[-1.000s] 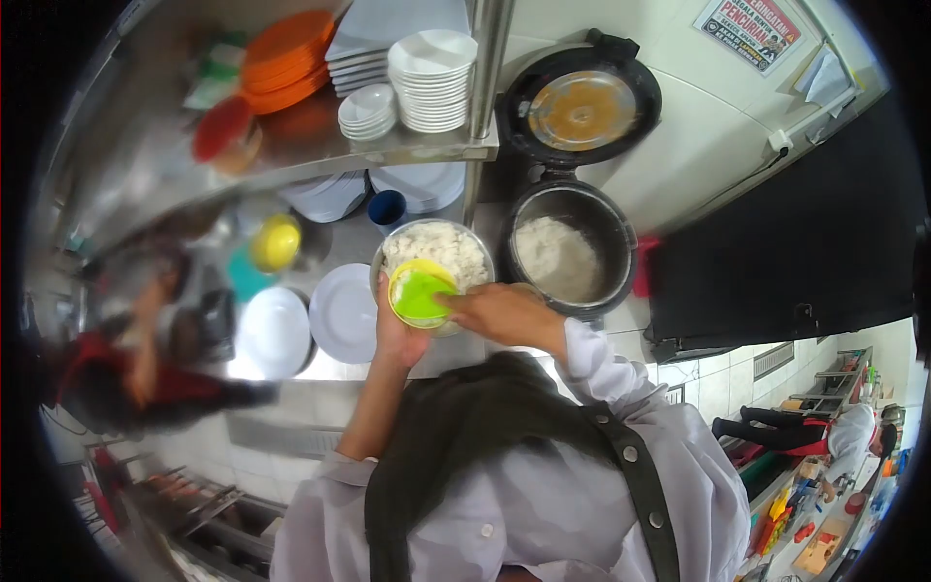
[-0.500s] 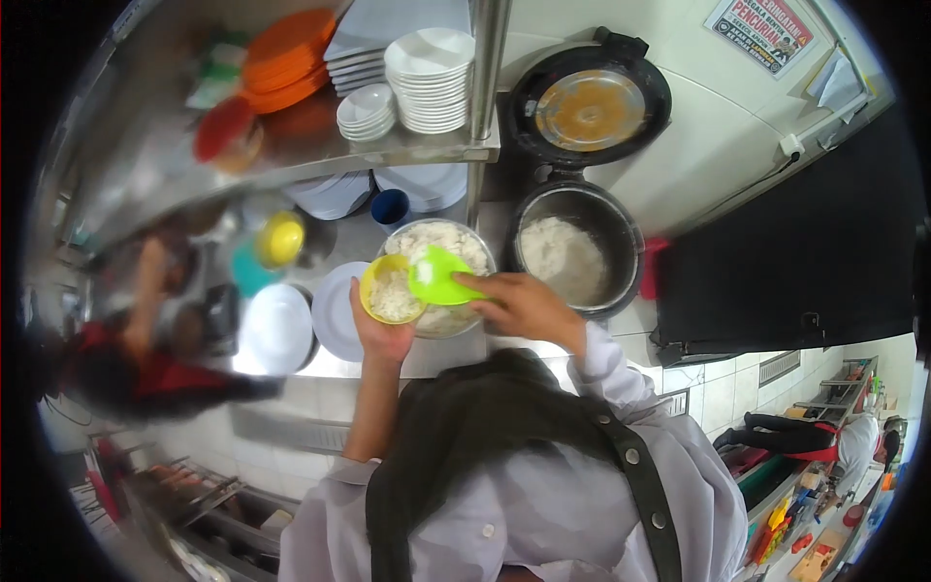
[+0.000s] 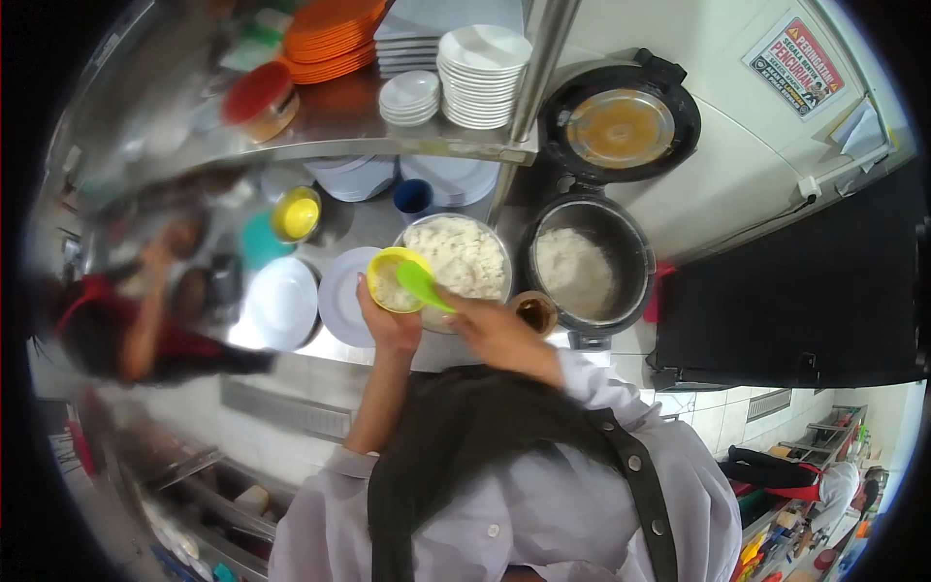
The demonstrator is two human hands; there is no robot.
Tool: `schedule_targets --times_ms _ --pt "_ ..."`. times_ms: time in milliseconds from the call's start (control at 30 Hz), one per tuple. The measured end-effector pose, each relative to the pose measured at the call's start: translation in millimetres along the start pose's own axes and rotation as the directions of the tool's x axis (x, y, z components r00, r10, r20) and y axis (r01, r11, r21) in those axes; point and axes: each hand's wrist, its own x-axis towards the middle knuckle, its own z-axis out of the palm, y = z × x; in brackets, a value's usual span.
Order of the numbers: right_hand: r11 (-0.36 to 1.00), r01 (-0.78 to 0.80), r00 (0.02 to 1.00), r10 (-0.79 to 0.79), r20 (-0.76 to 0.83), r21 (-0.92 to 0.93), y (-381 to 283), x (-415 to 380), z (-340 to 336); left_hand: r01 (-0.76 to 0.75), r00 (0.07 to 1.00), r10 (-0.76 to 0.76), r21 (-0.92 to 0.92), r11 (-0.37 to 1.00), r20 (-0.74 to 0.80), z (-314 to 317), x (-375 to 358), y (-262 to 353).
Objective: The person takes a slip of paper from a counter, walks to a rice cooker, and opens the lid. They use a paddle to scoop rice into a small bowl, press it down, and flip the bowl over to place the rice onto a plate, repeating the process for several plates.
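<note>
My left hand (image 3: 390, 325) is wrapped round a yellow bowl (image 3: 374, 264) with white rice (image 3: 388, 293) inside. In my right hand (image 3: 480, 325) is a green rice paddle (image 3: 419, 283), its blade tilted over the bowl's right side. Just beyond, a large metal bowl (image 3: 507, 254) of rice (image 3: 454, 254) stands on the counter, its near part hidden behind my right hand and the paddle. To the right, an open rice cooker (image 3: 648, 262) holds more rice (image 3: 574, 272) low in its pot. A small brown-filled container (image 3: 534, 313) sits between the cooker and my right wrist.
White plates (image 3: 283, 303) and a pale plate (image 3: 341, 301) lie left of my hands. Behind them stands a blue cup (image 3: 413, 197). A metal shelf (image 3: 339, 136) overhead carries stacked white bowls (image 3: 485, 78) and orange plates (image 3: 333, 39). A co-worker (image 3: 126, 325) is at the left.
The paddle has turned from lying broadside at the bowl's edge to tilting into the bowl. The view has shifted, and the small brown-filled container now shows beside my right wrist.
</note>
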Motion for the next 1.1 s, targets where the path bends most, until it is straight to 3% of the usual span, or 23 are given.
schedule_targets --times_ms 33,67,133,267,333,367,400,433,533,600,667,767,800,833,867,900,933,1033,1100 --pt "0.983 0.051 0.998 -0.056 -0.028 -0.177 -6.8 2.9 6.6 -0.080 0.993 0.070 0.116 0.990 0.091 12.5 -4.5 -2.4" --pt "0.983 0.047 0.998 -0.054 -0.036 -0.179 -14.4 5.7 8.4 0.041 0.999 -0.041 -0.030 0.999 0.001 25.2 -9.0 -4.2" --pt "0.954 -0.151 0.979 0.181 0.097 -0.257 -27.4 10.2 7.2 0.095 0.995 -0.096 -0.029 0.995 -0.034 26.2 -5.9 -12.3" --pt "0.959 -0.182 0.979 0.198 0.053 -0.219 -4.1 15.7 -5.4 0.170 0.980 -0.174 -0.045 0.984 -0.094 34.1 -0.2 -17.0" --pt "0.999 0.022 1.000 -0.022 0.011 -0.048 6.6 12.5 -20.9 0.201 0.976 -0.206 -0.074 0.977 -0.065 61.1 -6.7 -5.9" --pt "0.998 -0.009 1.000 0.008 -0.020 -0.055 6.3 7.5 -35.5 0.176 0.981 -0.184 -0.104 0.979 -0.064 69.1 -6.5 -0.9" --pt "0.962 -0.135 0.990 0.138 0.004 0.239 0.3 -1.5 -54.9 0.210 0.975 -0.216 -0.102 0.972 -0.049 68.3 -3.5 -0.4" --pt "0.826 -0.237 0.969 0.241 0.059 0.512 -6.4 -10.0 -73.3 0.201 0.979 -0.202 -0.144 0.969 0.007 65.2 1.1 2.1" --pt "0.835 -0.204 0.924 0.337 -0.182 0.512 4.1 -40.6 -122.8 0.220 0.975 -0.210 -0.188 0.957 0.070 53.3 15.5 10.2" --pt "0.810 -0.159 0.914 0.336 -0.226 0.564 38.5 -65.5 -140.6 0.199 0.980 -0.199 -0.158 0.967 0.018 46.4 22.4 13.3" --pt "0.847 -0.183 0.868 0.378 -0.323 0.499 58.7 -72.8 -158.2 0.143 0.987 -0.153 -0.164 0.976 -0.050 55.9 22.8 22.4" --pt "0.885 -0.257 0.924 0.343 -0.167 0.389 83.7 -66.3 -157.9 0.003 0.991 -0.019 -0.125 0.992 -0.129 32.8 27.0 24.1" --pt "0.873 -0.354 0.911 0.403 -0.087 0.335 88.5 -58.3 -155.2 -0.028 0.999 0.023 -0.194 0.981 -0.030 21.7 25.1 22.2" --pt "0.868 -0.349 0.920 0.390 -0.049 0.354 97.6 -50.9 -149.2 -0.060 0.998 0.056 -0.227 0.972 -0.026 23.2 18.9 20.6" --pt "0.985 -0.171 0.980 0.168 -0.104 -0.027 107.0 -42.9 -143.6 -0.091 0.996 0.088 -0.260 0.961 -0.022 24.8 13.0 18.7" --pt "0.912 0.042 0.994 -0.080 -0.075 -0.408 113.2 -32.9 -139.8 -0.119 0.993 0.112 -0.243 0.963 -0.043 24.2 3.2 13.7" --pt "0.917 -0.001 1.000 0.010 0.019 -0.399 102.1 -19.1 -141.5 -0.151 0.988 0.139 -0.249 0.957 -0.066 18.9 -4.8 6.9" --pt "0.841 0.188 0.980 -0.123 0.159 -0.507 91.1 20.1 -136.4 -0.260 0.963 0.234 -0.240 0.935 -0.133 5.9 -38.3 -11.0" --pt "0.799 0.278 0.952 -0.155 0.263 -0.534 81.7 47.9 -132.0 -0.304 0.931 0.247 -0.196 0.932 -0.269 2.8 -67.0 -23.3"
